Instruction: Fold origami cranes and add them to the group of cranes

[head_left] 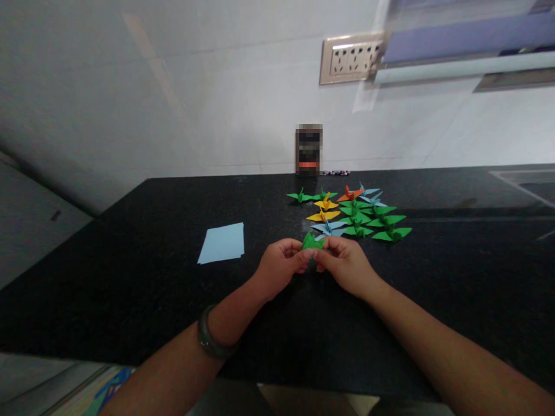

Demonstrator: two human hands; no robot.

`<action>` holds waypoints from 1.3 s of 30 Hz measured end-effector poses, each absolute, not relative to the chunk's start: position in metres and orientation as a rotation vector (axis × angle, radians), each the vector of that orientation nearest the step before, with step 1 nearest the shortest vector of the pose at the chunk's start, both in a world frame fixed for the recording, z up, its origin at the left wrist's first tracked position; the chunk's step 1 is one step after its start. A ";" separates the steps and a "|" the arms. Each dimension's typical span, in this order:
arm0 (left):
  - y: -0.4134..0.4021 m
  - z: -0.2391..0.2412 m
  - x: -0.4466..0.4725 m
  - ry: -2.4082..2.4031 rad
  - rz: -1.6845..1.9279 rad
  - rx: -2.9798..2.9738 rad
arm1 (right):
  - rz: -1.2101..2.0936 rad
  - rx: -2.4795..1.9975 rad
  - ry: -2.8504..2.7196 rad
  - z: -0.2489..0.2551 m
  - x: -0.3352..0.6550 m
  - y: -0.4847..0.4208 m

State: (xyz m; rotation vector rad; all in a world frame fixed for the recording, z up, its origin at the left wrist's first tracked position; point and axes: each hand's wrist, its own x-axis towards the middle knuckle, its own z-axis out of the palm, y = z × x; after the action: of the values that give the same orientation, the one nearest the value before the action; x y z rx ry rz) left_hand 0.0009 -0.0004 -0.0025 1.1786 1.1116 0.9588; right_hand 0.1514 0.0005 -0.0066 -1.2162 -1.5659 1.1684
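Observation:
Both my hands meet over the black countertop [130, 277] and pinch a small folded green paper piece [312, 241] between them. My left hand [280, 267] grips its left side, fingers curled. My right hand [344, 264] grips its right side, fingers likewise curled. Just beyond the hands lies a cluster of several finished paper cranes [355, 214] in green, yellow, orange and light blue.
A small stack of light blue paper sheets [222, 242] lies to the left of my hands. A dark box [309, 150] stands against the white wall at the back. A wall socket plate [350, 59] is mounted above it. A bangle [208, 341] circles my left wrist.

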 end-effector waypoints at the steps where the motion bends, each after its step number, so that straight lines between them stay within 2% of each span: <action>1: -0.001 -0.002 0.001 1.103 0.944 1.186 | 1.178 -1.213 -1.548 -0.006 0.152 0.001; 6: -0.002 0.001 -0.002 1.072 1.008 1.358 | 1.312 -1.072 -1.513 -0.003 0.150 -0.001; 10: -0.004 0.002 -0.003 1.060 1.024 1.429 | 1.253 -1.056 -1.526 0.001 0.148 -0.005; 14: -0.004 -0.001 -0.001 1.064 1.043 1.193 | 1.164 -1.140 -1.513 0.002 0.150 -0.006; 18: -0.001 -0.002 -0.001 0.969 1.021 0.961 | 1.212 -1.128 -1.517 0.001 0.151 -0.004; 32: 0.000 -0.004 -0.002 0.824 0.904 0.800 | 1.442 -0.957 -1.275 0.000 0.147 -0.005; 39: 0.000 -0.004 -0.002 0.794 0.893 0.786 | 1.416 -1.007 -1.322 -0.002 0.147 -0.004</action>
State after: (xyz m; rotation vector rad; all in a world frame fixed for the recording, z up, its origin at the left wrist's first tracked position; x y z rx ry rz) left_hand -0.0023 0.0001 -0.0039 0.7857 0.7944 0.8929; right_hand 0.1471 -0.0036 -0.0023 -1.0066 -1.3218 1.4161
